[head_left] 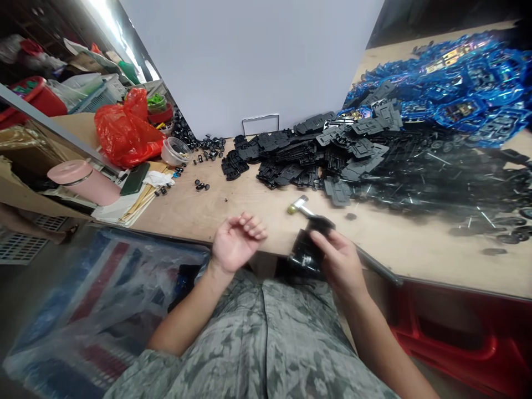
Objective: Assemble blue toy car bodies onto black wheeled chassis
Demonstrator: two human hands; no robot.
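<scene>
My left hand (238,244) is palm up with loosely curled fingers at the table's front edge, and nothing rests in it. My right hand (341,259) grips a dark plastic part (320,224), blurred by motion. Just under it is a glossy black object (305,252) at the table edge; whether the two touch I cannot tell. A small hammer (298,205) with a yellowish tip lies behind the right hand, its handle (380,266) reaching toward the front edge. Black chassis plates (286,149) are heaped farther back.
Blue shiny car bodies (469,105) pile up at the back right, with wheels and metal axles (419,183) in front. A red bag (127,133), a clear cup (175,151) and a pink bottle (85,180) stand left. A red stool (453,332) is below right.
</scene>
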